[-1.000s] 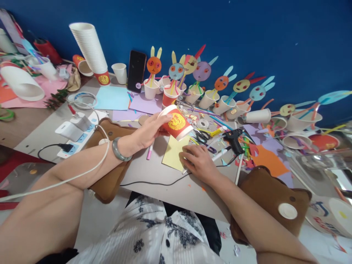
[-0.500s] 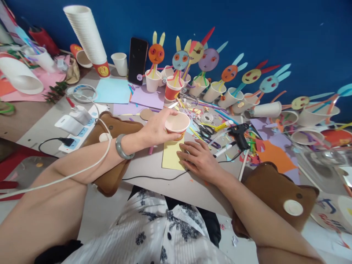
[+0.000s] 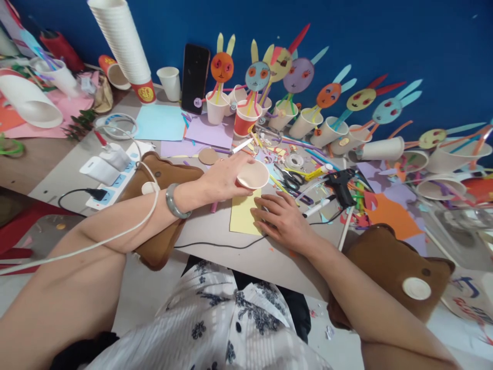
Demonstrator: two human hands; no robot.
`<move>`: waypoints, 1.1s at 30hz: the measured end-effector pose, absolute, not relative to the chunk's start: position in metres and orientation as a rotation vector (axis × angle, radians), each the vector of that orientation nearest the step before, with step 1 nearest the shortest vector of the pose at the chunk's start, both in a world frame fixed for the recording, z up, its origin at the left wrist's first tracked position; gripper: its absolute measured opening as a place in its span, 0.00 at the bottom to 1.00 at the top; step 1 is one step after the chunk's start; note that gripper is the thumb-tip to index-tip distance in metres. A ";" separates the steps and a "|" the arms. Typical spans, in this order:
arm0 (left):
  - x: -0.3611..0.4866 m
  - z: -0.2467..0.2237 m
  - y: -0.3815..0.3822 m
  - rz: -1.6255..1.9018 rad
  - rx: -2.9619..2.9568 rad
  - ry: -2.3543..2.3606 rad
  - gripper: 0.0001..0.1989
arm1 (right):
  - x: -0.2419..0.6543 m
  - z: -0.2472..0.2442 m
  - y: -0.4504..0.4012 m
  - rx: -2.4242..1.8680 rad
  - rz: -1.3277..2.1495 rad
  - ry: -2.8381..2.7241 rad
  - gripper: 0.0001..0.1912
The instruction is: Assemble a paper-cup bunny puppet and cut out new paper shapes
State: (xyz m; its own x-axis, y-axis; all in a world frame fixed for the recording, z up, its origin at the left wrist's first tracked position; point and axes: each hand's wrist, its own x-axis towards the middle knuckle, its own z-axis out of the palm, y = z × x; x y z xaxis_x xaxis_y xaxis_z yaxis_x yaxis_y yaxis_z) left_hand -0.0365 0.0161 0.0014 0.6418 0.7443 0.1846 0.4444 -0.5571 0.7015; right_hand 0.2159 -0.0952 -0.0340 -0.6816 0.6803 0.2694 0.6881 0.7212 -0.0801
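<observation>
My left hand [image 3: 225,177] grips a paper cup [image 3: 253,175] from its left side, the cup's open mouth facing up toward me. Beneath and just in front of the cup is a yellow sheet of paper [image 3: 243,218] on the table. My right hand [image 3: 283,221] rests palm down with fingers spread, its fingertips on the right edge of that sheet, holding nothing. Right of the cup lie black scissors [image 3: 293,180] and a black glue gun [image 3: 341,186]. The cup's lower side is hidden by my left hand.
Behind stand several paper cups with rabbit faces [image 3: 222,67], a phone [image 3: 195,77] and a tall cup stack [image 3: 121,41]. A power strip [image 3: 115,180] with a white cable lies left. Brown cushions [image 3: 393,272] sit at both sides; a black cord crosses the front.
The cup in my left hand has tilted slightly, so its printed side no longer shows. The whole view has shifted a little; my right hand stays on the yellow sheet.
</observation>
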 end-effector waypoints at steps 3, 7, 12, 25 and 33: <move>-0.037 0.003 0.015 0.623 2.238 0.892 0.34 | 0.216 -0.034 -0.095 -1.065 -0.052 -2.642 0.12; -0.039 0.006 0.019 0.621 2.224 0.826 0.37 | 0.217 -0.034 -0.095 -1.089 -0.004 -2.653 0.12; -0.042 0.013 0.025 0.742 2.197 0.795 0.27 | 0.218 -0.034 -0.095 -1.083 0.014 -2.646 0.12; -0.048 0.023 0.033 0.472 2.234 0.812 0.07 | 0.218 -0.034 -0.094 -1.050 -0.015 -2.641 0.12; -0.049 0.021 0.036 0.628 2.196 0.844 0.06 | 0.218 -0.033 -0.093 -1.039 -0.009 -2.643 0.11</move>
State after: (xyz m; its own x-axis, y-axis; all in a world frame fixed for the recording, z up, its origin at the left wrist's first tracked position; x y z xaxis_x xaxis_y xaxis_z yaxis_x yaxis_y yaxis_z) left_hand -0.0490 0.0362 0.0215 0.6717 0.7176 0.1842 0.3828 -0.5490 0.7430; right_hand 0.2180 -0.0935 -0.0328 -0.6930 0.6649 0.2786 0.6667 0.7381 -0.1032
